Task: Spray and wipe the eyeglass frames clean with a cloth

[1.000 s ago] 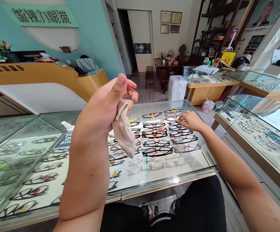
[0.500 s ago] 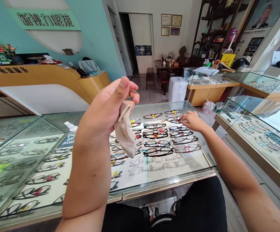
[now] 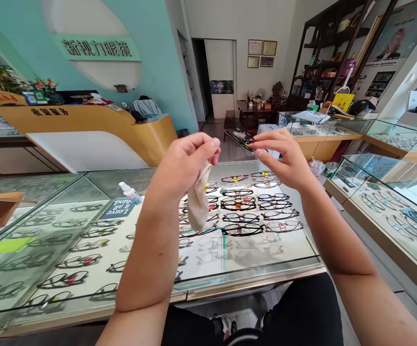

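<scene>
My left hand [image 3: 189,166] is closed around a cream cleaning cloth [image 3: 198,204], which hangs below the fingers. To its right, my right hand [image 3: 284,156] pinches a dark-framed pair of eyeglasses [image 3: 240,138] between thumb and fingers, raised above the counter and apart from the cloth. Beneath both hands, several pairs of eyeglasses lie in columns on the glass display case [image 3: 266,266]; a black pair [image 3: 242,229] is in the row nearest me. My left forearm hides part of the left-hand column.
A small white spray bottle [image 3: 130,193] stands left of my left forearm, near a blue printed card [image 3: 119,208]. More eyeglasses lie inside the case at left. Another glass case [image 3: 392,202] stands at right, and a wooden reception counter [image 3: 96,117] is behind.
My right hand has lifted a dark pair of eyeglasses from the far right of the rows and brought it up toward my left hand. The view has shifted left.
</scene>
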{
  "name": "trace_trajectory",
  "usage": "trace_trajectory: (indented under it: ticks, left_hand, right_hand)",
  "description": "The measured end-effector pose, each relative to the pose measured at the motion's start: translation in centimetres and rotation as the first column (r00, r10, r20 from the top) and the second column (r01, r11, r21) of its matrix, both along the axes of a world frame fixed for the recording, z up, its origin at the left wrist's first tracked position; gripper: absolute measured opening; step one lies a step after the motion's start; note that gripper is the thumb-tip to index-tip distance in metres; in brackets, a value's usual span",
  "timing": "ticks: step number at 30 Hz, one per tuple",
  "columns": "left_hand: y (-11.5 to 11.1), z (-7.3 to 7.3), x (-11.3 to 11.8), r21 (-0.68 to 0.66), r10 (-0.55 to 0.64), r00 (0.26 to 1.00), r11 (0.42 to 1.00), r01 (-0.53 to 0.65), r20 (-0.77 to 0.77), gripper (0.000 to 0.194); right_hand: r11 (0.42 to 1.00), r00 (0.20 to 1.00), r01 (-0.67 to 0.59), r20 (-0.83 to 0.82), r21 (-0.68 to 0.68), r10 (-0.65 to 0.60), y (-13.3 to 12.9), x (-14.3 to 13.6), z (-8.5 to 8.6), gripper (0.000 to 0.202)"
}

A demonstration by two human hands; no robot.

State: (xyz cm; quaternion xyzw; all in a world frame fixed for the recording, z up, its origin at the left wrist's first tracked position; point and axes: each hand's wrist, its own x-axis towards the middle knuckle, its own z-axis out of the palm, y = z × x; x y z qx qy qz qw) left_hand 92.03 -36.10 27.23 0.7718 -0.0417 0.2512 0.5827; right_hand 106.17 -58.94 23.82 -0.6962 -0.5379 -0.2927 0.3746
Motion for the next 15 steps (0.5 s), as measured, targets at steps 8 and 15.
trace_trajectory:
  ticks: [8, 15]
  left_hand:
    - [-0.8, -0.2, 0.1, -0.412, -0.432, 0.891, 0.843, 0.345, -0.139, 0.042]
    - [-1.3, -0.3, 0.6, -0.611, -0.527, 0.837, 0.714, 0.341, -0.149, 0.038]
  right_hand:
    - [0.993, 0.982, 0.066, 0.173, 0.095, -0.081, 3.1, -6.7, 2.3, 0.03]
    - [1.0, 0.994, 0.017, 0.109, 0.026, -0.02, 2.9, -5.5, 1.5, 0.033]
